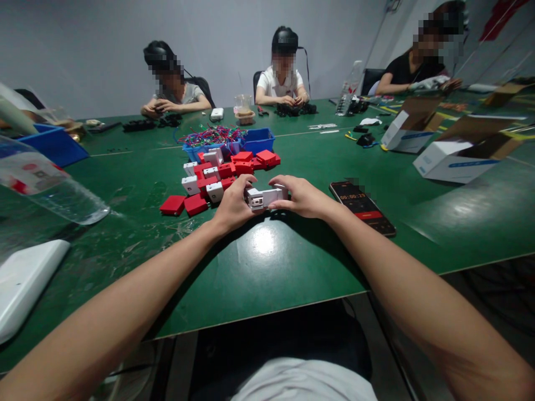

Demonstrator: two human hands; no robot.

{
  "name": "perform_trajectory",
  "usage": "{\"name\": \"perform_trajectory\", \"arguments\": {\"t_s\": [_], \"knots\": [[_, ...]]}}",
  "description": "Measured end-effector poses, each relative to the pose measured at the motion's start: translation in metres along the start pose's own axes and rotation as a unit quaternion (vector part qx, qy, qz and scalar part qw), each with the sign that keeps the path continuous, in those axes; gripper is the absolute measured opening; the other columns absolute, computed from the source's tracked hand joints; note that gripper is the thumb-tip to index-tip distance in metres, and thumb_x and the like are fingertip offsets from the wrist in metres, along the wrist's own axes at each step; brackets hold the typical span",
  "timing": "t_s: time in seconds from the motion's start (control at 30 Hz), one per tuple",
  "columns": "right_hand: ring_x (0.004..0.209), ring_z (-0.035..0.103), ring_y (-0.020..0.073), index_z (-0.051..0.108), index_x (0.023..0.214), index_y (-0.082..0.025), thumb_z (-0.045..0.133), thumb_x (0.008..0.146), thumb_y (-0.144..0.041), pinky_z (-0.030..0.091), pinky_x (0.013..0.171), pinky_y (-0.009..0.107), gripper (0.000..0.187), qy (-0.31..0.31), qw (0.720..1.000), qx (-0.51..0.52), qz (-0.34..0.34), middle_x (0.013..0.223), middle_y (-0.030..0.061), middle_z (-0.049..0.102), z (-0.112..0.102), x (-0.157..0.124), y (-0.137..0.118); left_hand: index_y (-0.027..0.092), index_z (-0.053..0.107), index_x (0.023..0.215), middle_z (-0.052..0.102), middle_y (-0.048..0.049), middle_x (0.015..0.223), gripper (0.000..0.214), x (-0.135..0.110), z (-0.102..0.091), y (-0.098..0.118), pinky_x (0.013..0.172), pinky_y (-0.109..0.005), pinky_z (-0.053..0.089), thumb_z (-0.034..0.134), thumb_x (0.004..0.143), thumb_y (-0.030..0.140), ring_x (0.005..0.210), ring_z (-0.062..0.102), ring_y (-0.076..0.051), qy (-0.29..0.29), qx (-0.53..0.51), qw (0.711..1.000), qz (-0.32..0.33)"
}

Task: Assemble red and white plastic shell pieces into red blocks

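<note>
Just above the green table, a white plastic housing (271,196) with a metal port at its left end sits between my two hands. My left hand (234,205) grips its left end, thumb and fingers curled round it. At the other end, my right hand (298,196) pinches it between thumb and fingers. Beyond my left hand lies a group of red boxes (173,205) and white boxes (191,184), small and block-shaped. Behind them, a blue bin (193,153) is heaped with thin coloured wires (211,135). What lies under my fingers is hidden.
A phone (361,207) showing a timer lies right of my hands. At left are a large clear bottle (54,184) and a white device (29,284). Open cardboard boxes (455,161) stand at right. Several people sit across the green table (317,262).
</note>
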State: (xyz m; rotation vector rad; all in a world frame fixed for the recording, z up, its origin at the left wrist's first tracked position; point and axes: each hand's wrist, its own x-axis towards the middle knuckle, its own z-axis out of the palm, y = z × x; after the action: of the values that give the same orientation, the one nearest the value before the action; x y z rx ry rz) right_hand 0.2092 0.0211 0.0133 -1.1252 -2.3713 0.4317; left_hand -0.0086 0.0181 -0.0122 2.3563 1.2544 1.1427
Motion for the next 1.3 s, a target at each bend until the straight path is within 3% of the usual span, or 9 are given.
{"name": "perform_trajectory", "arguments": {"t_s": [0.2,0.4,0.6,0.87,1.0,1.1,1.3], "knots": [[0.108,0.064,0.0248,0.059,0.123,-0.018,0.084,0.073,-0.03,0.047,0.09,0.034,0.057,-0.021,1.0,0.01,0.0,0.122,0.0113,0.068,-0.003,-0.002,-0.003,0.019,0.06,0.098,0.069,-0.003,0.094,0.041,0.001,-0.003,0.001,0.07,-0.026,0.05,0.079,0.068,0.039,0.08,0.064,-0.016,-0.049,-0.059,0.997,0.014],[0.106,0.066,0.0245,0.061,0.122,-0.019,0.084,0.072,-0.031,0.047,0.089,0.033,0.057,-0.027,0.999,0.023,0.009,0.119,0.01,0.07,-0.005,-0.002,-0.003,0.02,0.057,0.106,0.066,-0.0016,0.093,0.055,0.0,0.0,0.001,0.064,-0.024,0.049,0.083,0.061,0.04,0.076,0.063,-0.015,-0.036,-0.125,0.992,-0.006],[0.101,0.067,0.023,0.061,0.12,-0.019,0.084,0.069,-0.02,0.046,0.084,0.03,0.056,-0.034,0.999,0.026,0.025,0.114,0.0071,0.071,-0.007,-0.002,-0.006,0.019,0.052,0.112,0.063,-0.0012,0.089,0.055,-0.003,0.0,0.002,0.06,-0.023,0.047,0.079,0.066,0.031,0.069,0.06,-0.013,-0.069,-0.148,0.986,0.033],[0.088,0.063,0.0207,0.061,0.109,-0.018,0.084,0.067,-0.025,0.043,0.075,0.029,0.049,-0.002,0.999,-0.002,0.033,0.101,0.0057,0.07,-0.003,-0.001,-0.008,0.021,0.042,0.123,0.06,-0.0069,0.109,0.054,-0.004,-0.01,0.008,0.075,-0.03,0.052,0.067,0.076,0.034,0.086,0.062,-0.018,-0.114,-0.069,0.986,0.095],[0.078,0.059,0.0184,0.058,0.107,-0.017,0.084,0.068,-0.03,0.039,0.067,0.028,0.049,0.001,0.999,-0.015,0.052,0.092,0.0045,0.067,-0.002,0.0,-0.009,0.02,0.037,0.126,0.06,-0.0086,0.11,0.053,-0.004,-0.004,0.005,0.077,-0.032,0.052,0.062,0.083,0.039,0.087,0.063,-0.019,-0.109,-0.018,0.99,0.09],[0.076,0.056,0.018,0.058,0.107,-0.016,0.084,0.067,-0.033,0.037,0.066,0.028,0.051,0.013,0.998,-0.032,0.061,0.09,0.0046,0.065,-0.002,0.0,-0.006,0.02,0.038,0.127,0.059,-0.0132,0.119,0.053,-0.004,0.001,0.002,0.084,-0.037,0.052,0.062,0.085,0.041,0.099,0.064,-0.025,-0.105,0.028,0.989,0.098],[0.077,0.056,0.0177,0.058,0.107,-0.017,0.082,0.064,-0.018,0.04,0.069,0.028,0.049,0.03,0.996,-0.027,0.08,0.09,0.0033,0.063,-0.003,0.001,0.003,0.016,0.046,0.124,0.062,-0.0155,0.117,0.046,-0.001,0.003,0.0,0.085,-0.042,0.051,0.06,0.088,0.043,0.104,0.063,-0.03,-0.1,0.08,0.988,0.088]]}}
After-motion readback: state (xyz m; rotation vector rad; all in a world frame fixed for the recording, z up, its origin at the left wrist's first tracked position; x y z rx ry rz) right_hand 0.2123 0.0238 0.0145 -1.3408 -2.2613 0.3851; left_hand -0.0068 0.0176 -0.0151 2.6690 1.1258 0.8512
